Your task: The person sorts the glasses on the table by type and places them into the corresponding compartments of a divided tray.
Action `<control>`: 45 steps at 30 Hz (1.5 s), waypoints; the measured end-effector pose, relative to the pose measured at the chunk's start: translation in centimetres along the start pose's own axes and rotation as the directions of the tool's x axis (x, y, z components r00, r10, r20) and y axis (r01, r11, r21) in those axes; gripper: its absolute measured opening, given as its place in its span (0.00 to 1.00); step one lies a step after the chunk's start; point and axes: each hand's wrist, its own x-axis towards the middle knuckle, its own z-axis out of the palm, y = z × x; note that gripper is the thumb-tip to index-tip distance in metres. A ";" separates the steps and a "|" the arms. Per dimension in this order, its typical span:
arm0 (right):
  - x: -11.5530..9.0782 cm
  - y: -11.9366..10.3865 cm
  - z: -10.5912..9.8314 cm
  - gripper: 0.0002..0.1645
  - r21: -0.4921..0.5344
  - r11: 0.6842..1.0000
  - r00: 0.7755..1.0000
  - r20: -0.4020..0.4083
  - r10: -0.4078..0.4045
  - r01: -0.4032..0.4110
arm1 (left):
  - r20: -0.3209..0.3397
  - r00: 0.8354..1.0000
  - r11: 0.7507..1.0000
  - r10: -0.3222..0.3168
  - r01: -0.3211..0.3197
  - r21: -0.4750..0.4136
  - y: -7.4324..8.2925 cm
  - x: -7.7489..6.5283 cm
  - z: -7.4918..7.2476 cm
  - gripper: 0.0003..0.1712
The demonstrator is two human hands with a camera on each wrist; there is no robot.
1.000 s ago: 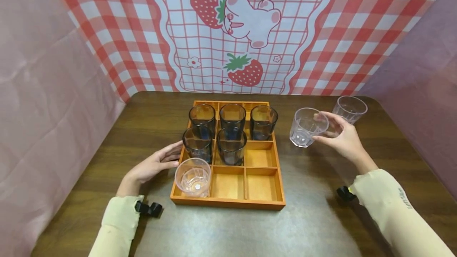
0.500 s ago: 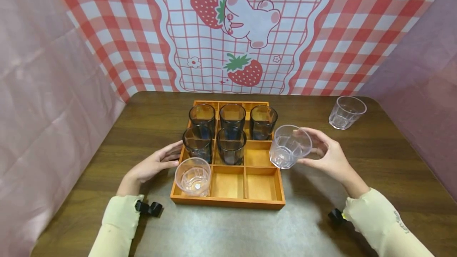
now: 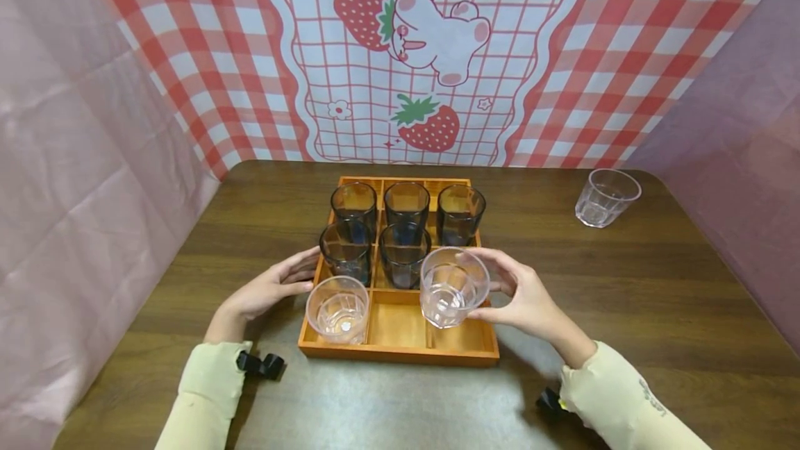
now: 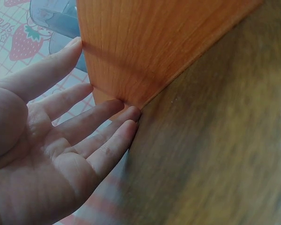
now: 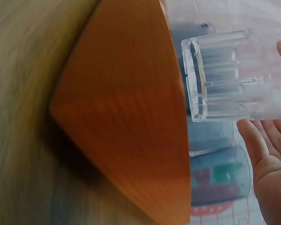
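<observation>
My right hand (image 3: 523, 297) grips a clear plastic cup (image 3: 454, 290) by its side, thumb and fingers apart around it. The cup is slightly tilted over the right front of a divided wooden box (image 3: 400, 354); in the right wrist view its faceted base (image 5: 196, 79) shows just above the box wall (image 5: 131, 117). My left hand (image 3: 271, 289) rests against the box's left side, its fingers extended, fingertips at the wooden wall (image 4: 131, 51) in the left wrist view. Several dark tinted cups (image 3: 406, 255) fill the back and middle compartments. Another clear cup (image 3: 337, 307) sits front left.
One more clear cup (image 3: 606, 196) stands at the table's back right. The wooden table (image 3: 625, 283) meets a checked strawberry cloth (image 3: 437, 54) behind and pink cloth at both sides. The box's front middle compartment (image 3: 398, 321) shows its bare floor.
My right hand has carried the clear cup leftward and toward the front, from the table's right side to over the box. My left hand has stayed in place.
</observation>
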 end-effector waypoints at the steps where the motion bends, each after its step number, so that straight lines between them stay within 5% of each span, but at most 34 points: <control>1: 0.1 0.0 0.3 0.47 -0.003 1.000 1.000 0.005 0.005 -0.004 | 0.000 1.000 1.000 0.000 0.000 -0.003 0.0 0.0 0.0 0.41; 21: 1.1 0.0 4.9 0.48 0.057 0.998 0.996 0.079 0.034 -0.038 | -0.009 1.000 1.000 -0.017 0.017 0.008 0.0 0.0 0.1 0.41; 45: 0.9 0.4 6.3 0.48 -0.169 0.960 0.962 0.123 0.244 -0.222 | -0.007 1.000 1.000 -0.011 0.011 0.013 0.1 -0.1 0.0 0.41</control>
